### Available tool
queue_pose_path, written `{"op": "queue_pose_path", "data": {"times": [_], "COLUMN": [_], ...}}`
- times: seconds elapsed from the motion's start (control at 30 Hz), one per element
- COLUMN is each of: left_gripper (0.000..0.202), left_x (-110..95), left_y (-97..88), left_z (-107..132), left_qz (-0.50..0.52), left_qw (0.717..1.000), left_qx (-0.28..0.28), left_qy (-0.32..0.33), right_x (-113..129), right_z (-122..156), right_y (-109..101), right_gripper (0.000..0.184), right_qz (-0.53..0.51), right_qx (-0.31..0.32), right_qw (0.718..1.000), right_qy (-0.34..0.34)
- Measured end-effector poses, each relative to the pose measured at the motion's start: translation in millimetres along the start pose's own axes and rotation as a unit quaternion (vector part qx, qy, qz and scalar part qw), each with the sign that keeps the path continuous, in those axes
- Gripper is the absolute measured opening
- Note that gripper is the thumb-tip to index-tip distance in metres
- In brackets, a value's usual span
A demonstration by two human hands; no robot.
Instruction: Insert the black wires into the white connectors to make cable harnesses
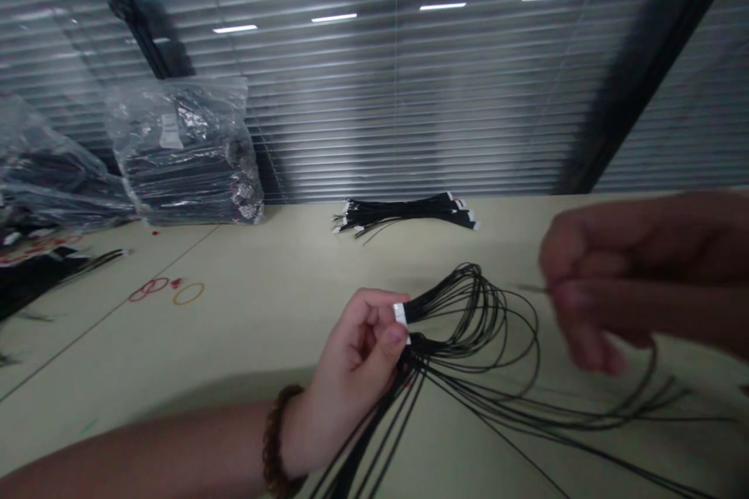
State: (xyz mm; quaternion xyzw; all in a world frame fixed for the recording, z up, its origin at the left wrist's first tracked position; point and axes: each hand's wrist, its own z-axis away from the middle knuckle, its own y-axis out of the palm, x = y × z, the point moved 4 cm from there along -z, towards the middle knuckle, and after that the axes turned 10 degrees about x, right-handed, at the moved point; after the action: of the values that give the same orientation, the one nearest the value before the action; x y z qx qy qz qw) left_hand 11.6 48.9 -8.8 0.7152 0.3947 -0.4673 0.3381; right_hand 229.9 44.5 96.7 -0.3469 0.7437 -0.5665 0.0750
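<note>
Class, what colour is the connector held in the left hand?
The connector is white, best seen in the head view.

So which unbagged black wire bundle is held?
The looped one, its white connector in the left hand; the rear one and far-left one lie on the table.

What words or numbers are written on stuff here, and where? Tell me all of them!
None can be read.
White label on the standing plastic bag: too small and blurred to tell if anything is printed.
White connector in the left hand: no readable marks.
</note>
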Motion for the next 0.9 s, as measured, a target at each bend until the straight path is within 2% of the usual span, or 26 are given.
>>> {"op": "queue_pose_path", "data": {"times": [0.03,0.07,0.13,0.23,0.57,0.73,0.8,0.87,0.9], "left_gripper": [0.017,0.017,0.016,0.016,0.012,0.015,0.014,0.013,0.014], "left_x": [-1.5,-3.1,-5.9,-9.1,-11.1,-13.2,-12.1,-9.0,-6.8], "left_y": [1.1,2.4,4.7,7.8,11.2,13.9,13.7,12.0,10.7], "left_z": [0.3,0.6,1.3,1.9,4.9,6.4,5.1,2.9,1.9], "left_qz": [0.005,0.013,0.030,0.036,0.031,-0.006,-0.001,0.019,0.030], "left_qw": [1.000,1.000,0.999,0.999,0.997,0.995,0.996,0.997,0.997], "left_qx": [0.005,0.010,0.019,0.035,0.064,0.096,0.091,0.077,0.070], "left_qy": [-0.002,-0.002,0.002,0.007,0.002,0.009,-0.003,-0.018,-0.023], "right_x": [13.6,24.4,40.1,49.0,48.4,51.9,53.6,51.7,48.4], "right_z": [-2.6,-5.2,-10.7,-13.9,-10.3,-8.6,-7.4,-8.5,-10.6], "right_y": [17.9,27.7,40.6,50.4,53.1,58.2,57.9,53.4,50.3], "right_gripper": [0.026,0.024,0.020,0.017,0.017,0.019,0.016,0.004,0.011], "right_qz": [-0.071,-0.110,-0.093,-0.049,-0.043,-0.023,0.004,0.067,0.112], "right_qx": [0.132,0.165,0.169,0.149,0.144,0.141,0.126,0.084,0.057], "right_qw": [0.989,0.980,0.981,0.988,0.988,0.989,0.990,0.990,0.988], "right_qy": [-0.012,-0.002,0.007,-0.005,-0.023,-0.048,-0.068,-0.088,-0.094]}}
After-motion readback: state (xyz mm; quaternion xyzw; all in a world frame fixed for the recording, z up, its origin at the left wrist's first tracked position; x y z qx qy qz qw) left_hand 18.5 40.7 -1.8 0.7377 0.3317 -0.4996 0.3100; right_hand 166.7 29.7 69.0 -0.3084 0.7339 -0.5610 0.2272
